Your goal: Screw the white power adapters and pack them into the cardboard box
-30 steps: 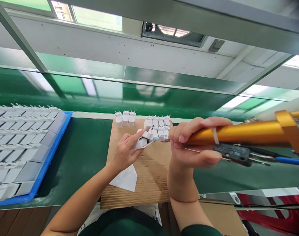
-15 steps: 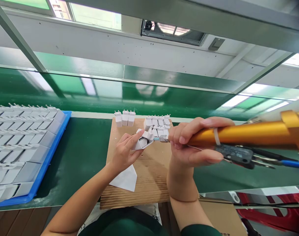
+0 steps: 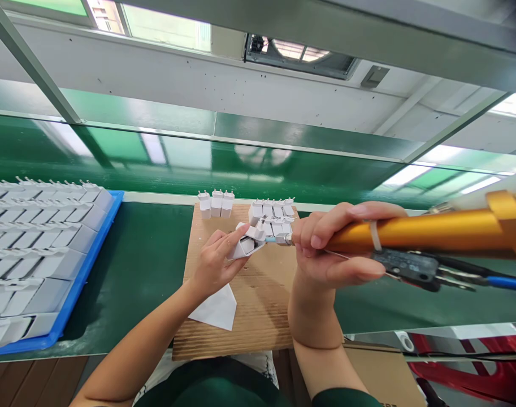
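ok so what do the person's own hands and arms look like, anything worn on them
Both the left hand and right hand are bare, with no gloves, rings or watch showing. The forearms are uncovered too. A dark green sleeve shows on the right arm; no left sleeve is in view.

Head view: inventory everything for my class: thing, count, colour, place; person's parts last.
Bench: one, green, across middle
Tray: one, blue, bench's left
Tray units: many, white, in tray
Cardboard sheet: one, brown, bench centre
Plug trio: three, white, sheet's far left
Plug cluster: several, white, sheet's far right
Paper: one, white, sheet's near left
Plug unit: one, white, held above sheet
Tool: one, gold, right
Switch: one, black, beside tool
Cable: one, blue, right edge
Fan: one, dark, top wall
Windows: several, greenish, top left
Box: one, brown, lower right
Red item: one, red, lower right
Left hand: one, holding plug unit
Right hand: one, gripping tool
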`<action>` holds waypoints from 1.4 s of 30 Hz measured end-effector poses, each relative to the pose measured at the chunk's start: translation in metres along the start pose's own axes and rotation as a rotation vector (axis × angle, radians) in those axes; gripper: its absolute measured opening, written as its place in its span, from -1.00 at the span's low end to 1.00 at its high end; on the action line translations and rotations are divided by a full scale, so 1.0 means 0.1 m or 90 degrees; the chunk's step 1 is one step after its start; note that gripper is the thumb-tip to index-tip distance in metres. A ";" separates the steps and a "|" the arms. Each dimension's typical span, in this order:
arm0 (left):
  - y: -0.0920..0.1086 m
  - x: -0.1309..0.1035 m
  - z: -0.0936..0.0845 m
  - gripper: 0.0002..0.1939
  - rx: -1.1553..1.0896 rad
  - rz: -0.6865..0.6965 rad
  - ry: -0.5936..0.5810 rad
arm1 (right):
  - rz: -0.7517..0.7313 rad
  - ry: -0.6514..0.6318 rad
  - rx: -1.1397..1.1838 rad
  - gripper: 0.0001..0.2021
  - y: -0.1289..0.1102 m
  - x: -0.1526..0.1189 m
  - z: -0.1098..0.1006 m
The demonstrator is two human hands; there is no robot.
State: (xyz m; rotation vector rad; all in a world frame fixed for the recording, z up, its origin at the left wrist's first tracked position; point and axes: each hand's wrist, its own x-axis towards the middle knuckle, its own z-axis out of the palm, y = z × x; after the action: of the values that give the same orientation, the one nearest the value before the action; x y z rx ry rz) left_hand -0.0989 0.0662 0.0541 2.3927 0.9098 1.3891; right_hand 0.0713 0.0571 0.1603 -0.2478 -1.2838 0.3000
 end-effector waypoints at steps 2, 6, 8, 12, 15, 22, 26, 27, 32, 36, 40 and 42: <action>-0.01 0.00 0.00 -0.41 -0.005 0.002 -0.001 | 0.003 0.005 0.002 -0.61 0.00 -0.01 -0.01; -0.01 0.00 0.00 -0.40 -0.016 0.001 0.002 | 0.018 0.010 -0.003 -0.60 -0.02 -0.01 0.00; 0.00 0.00 0.00 -0.41 -0.012 -0.004 0.002 | 0.013 0.008 -0.001 -0.60 -0.02 -0.01 0.00; 0.00 0.01 0.01 -0.44 -0.005 -0.016 -0.005 | -0.004 -0.003 -0.009 -0.58 0.01 0.01 -0.01; -0.01 0.00 0.01 -0.45 -0.022 -0.032 -0.011 | -0.018 -0.023 0.003 -0.55 0.03 0.01 -0.03; 0.00 -0.06 0.11 -0.42 -0.153 -0.199 -0.047 | -0.021 -0.012 -0.014 -0.53 0.00 -0.02 -0.01; 0.05 -0.09 0.22 -0.36 -0.321 -0.330 -0.092 | -0.014 0.004 0.029 -0.54 -0.06 -0.03 0.04; 0.07 -0.08 0.24 -0.35 -0.358 -0.347 -0.102 | -0.013 0.007 0.035 -0.54 -0.07 -0.03 0.05; 0.14 -0.05 0.32 -0.30 -0.428 -0.378 -0.117 | -0.021 -0.008 0.033 -0.54 -0.07 -0.02 0.07; 0.16 -0.05 0.35 -0.28 -0.448 -0.374 -0.099 | -0.028 -0.027 0.064 -0.55 -0.07 -0.01 0.08; 0.16 -0.03 0.38 -0.29 -0.459 -0.352 -0.077 | 0.002 -0.003 0.088 -0.58 -0.09 -0.02 0.11; 0.17 -0.02 0.39 -0.29 -0.474 -0.335 -0.067 | 0.011 0.013 0.086 -0.58 -0.11 -0.03 0.12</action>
State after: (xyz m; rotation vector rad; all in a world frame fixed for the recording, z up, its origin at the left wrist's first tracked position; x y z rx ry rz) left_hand -0.0603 0.0559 0.0399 1.5159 0.7378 1.1116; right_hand 0.0595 0.0457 0.1648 -0.1463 -1.2364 0.3962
